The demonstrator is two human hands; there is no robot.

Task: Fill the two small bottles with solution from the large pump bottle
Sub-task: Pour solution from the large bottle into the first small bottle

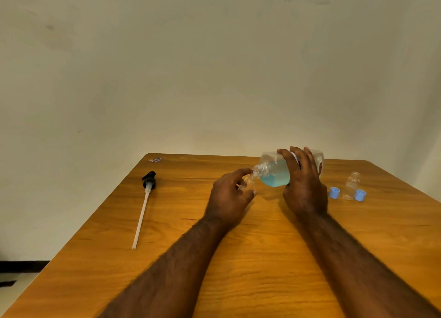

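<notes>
My right hand (304, 186) grips the large clear bottle (274, 170), tipped on its side with its open neck pointing left and blue solution pooled inside. My left hand (229, 194) holds a small clear bottle (249, 181) tilted, its mouth touching the large bottle's neck. The second small clear bottle (351, 185) stands uncapped at the right, apart from both hands. Two light-blue caps (334, 192) (360, 195) lie beside it. The removed black pump head with its long white tube (144, 205) lies on the table at the left.
Everything sits on a wooden table (262, 258) pushed against a plain pale wall. A small sticker (156, 160) is at the table's far left corner. The table's left edge drops to the floor.
</notes>
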